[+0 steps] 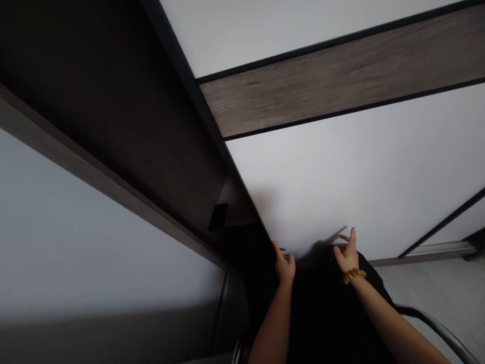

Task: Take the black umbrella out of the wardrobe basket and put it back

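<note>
A sliding wardrobe door (333, 177) with white panels and a dark frame fills the right side of the view. My left hand (285, 267) is at the lower part of the door's dark left edge. Its index finger is stretched toward that edge, the thumb stands apart, and the other fingers are partly curled. Whether the fingertip touches the frame I cannot tell. My right hand (346, 259), with a yellowish bead bracelet (354, 275) on its wrist, is held before the lower white panel. Its fingers are spread, and nothing shows in them. A shadow falls on the panel beside it.
Left of the door is a dark wardrobe opening (151, 126), with a small black object (219, 216) low inside. A wood-look side board (113, 174) borders it, beside a pale wall (76, 227). A curved metal chair arm (435, 323) stands at the lower right, above the light floor (439, 288).
</note>
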Motion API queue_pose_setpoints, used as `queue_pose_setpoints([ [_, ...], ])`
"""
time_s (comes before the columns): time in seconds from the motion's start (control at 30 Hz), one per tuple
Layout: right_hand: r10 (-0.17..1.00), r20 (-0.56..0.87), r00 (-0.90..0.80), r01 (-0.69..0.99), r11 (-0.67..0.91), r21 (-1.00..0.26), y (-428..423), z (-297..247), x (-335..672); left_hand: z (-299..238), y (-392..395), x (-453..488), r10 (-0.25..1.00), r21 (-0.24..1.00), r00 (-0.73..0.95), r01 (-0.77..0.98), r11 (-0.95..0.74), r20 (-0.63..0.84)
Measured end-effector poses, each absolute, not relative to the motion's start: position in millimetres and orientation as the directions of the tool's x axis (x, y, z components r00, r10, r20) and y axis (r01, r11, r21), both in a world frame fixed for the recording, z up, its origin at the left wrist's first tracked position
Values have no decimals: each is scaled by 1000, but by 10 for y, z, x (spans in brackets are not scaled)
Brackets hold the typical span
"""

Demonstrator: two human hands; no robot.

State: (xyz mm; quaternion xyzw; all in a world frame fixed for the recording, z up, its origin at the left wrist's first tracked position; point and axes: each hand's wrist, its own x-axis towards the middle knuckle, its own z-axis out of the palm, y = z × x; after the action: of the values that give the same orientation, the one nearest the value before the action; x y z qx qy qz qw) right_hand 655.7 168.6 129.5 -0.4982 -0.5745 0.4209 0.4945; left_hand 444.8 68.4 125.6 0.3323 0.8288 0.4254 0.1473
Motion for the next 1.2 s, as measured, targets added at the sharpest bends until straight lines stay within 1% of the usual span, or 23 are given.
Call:
queue_pose_setpoints([
  [0.13,995,97,31,168,91,-982,1770,1291,6658,1312,708,4433,587,864,-808,330,380,50],
  [0.23,999,44,-12,243,46,-969,1850,1222,6704,1300,702,4480,574,876,-811,355,326,114],
  [0.3,995,24,-102,306,55,-950,1899,1142,6718,1263,688,4545,629,857,-757,433,281,176],
  [0.37,981,13,-191,366,84,-927,1938,1060,6731,1218,677,4622,714,823,-665,518,233,217],
  [0.47,959,8,-283,420,131,-898,1963,991,6767,1170,681,4725,820,761,-523,623,181,234],
  [0.57,947,24,-320,440,171,-882,1940,1020,6809,1160,712,4776,870,711,-445,681,174,214],
  [0.63,938,31,-346,443,193,-875,1908,1076,6822,1164,743,4778,873,704,-453,680,204,184],
  [0.73,922,71,-379,424,242,-873,1868,1156,6824,1170,787,4755,832,727,-538,625,286,134],
  [0.8,934,122,-336,397,258,-881,1864,1181,6836,1172,808,4746,799,743,-591,583,328,110],
  [0.87,958,135,-253,376,226,-899,1890,1173,6873,1177,825,4754,774,759,-626,548,352,93],
  [0.97,986,74,-147,367,124,-922,1982,1110,6973,1197,854,4792,731,793,-677,489,364,82],
  [1.03,992,18,-121,356,61,-933,2054,1055,7041,1220,878,4812,690,822,-719,438,365,76],
  [1.13,990,-42,-132,346,6,-938,2135,997,7097,1260,907,4810,616,860,-783,367,354,81],
  [1.2,983,-68,-170,367,-1,-930,2161,980,7102,1277,915,4802,581,877,-808,345,336,95],
])
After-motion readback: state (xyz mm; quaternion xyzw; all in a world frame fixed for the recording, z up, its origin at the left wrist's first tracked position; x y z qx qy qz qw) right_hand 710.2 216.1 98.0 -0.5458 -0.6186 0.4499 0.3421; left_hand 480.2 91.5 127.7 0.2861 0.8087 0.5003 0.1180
